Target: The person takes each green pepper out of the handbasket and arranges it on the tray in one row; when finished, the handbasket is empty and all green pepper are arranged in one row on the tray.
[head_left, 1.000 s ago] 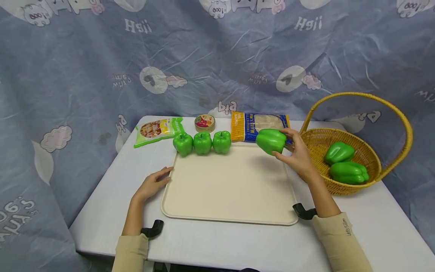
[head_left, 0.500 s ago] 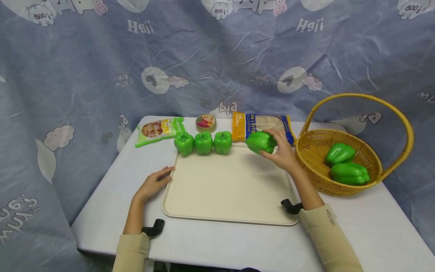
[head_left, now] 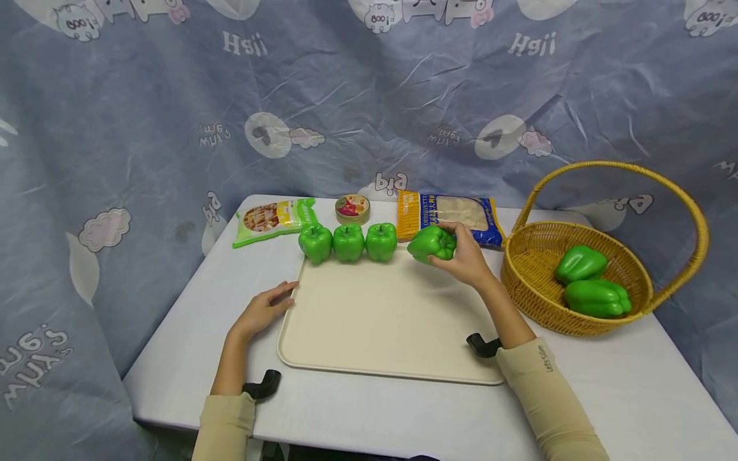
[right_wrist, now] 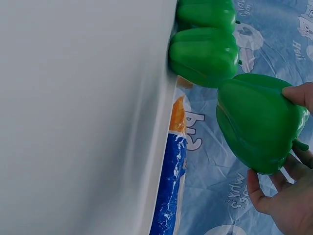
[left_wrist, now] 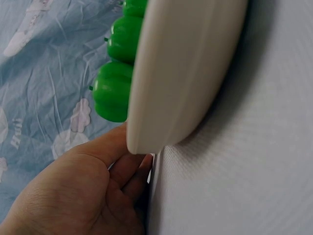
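Note:
My right hand [head_left: 466,259] grips a green bell pepper [head_left: 430,244] above the back right part of a cream tray [head_left: 392,320]. In the right wrist view that bell pepper [right_wrist: 259,122] hangs tilted, its stem toward the palm, with thumb and fingers spread around it. Three more bell peppers stand upright in a row along the tray's back edge; the rightmost bell pepper [head_left: 381,242] is close to the held one. My left hand [head_left: 261,314] lies at the tray's left edge, fingers relaxed and touching the rim [left_wrist: 142,132].
A yellow wicker basket [head_left: 521,282] with a tall handle stands at the right, two bell peppers [head_left: 596,298] inside. Behind the tray lie a green snack bag [head_left: 277,219], a round tin [head_left: 352,209] and a blue-and-orange pasta packet [head_left: 455,211]. A patterned curtain [head_left: 369,96] backs the table.
My right hand has carried the bell pepper leftward from near the basket toward the row, turning it a little. The left hand stays at the tray's edge.

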`<state>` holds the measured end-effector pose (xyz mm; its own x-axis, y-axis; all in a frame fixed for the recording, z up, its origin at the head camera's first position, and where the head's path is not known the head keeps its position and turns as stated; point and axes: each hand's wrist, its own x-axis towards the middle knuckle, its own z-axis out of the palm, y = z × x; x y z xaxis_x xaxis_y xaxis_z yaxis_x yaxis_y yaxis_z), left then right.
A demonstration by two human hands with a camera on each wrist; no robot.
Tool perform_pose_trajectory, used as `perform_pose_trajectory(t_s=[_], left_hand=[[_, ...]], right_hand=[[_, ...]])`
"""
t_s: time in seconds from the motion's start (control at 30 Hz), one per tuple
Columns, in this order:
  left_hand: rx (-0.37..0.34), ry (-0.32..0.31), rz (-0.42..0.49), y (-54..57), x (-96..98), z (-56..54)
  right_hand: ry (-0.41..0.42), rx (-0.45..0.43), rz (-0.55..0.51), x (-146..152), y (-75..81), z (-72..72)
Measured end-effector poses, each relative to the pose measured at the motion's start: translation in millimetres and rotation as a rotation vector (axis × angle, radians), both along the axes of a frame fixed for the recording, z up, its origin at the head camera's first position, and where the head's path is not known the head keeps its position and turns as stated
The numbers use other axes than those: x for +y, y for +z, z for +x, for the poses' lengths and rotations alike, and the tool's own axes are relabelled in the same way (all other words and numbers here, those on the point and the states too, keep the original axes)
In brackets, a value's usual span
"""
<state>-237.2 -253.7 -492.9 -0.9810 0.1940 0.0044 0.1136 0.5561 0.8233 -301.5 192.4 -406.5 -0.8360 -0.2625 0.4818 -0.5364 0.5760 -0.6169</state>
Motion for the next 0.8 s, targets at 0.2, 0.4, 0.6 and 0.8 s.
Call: perform_pose_trajectory(t_s=[0.2,0.4,0.6,0.8], left_hand=[[0.011,-0.006,-0.006,1.5,0.0,0.0],[0.014,-0.012,-0.016,1.6,-1.3,-0.1],[0.022,-0.006,-0.011,1.5,-1.4,0.2],[0.014,-0.012,0.000,0.9,-0.6,-0.3]], right_hand=[[-0.003,0.010,0.052,0,-0.3,-3.9],[-0.001,-0.060,0.164,-2,0.3,-16.5],[0.048,-0.124,0.257,-8,-1.3,-33.3],[0.070,-0.226,0.324,-12,-4.8,-41.6]])
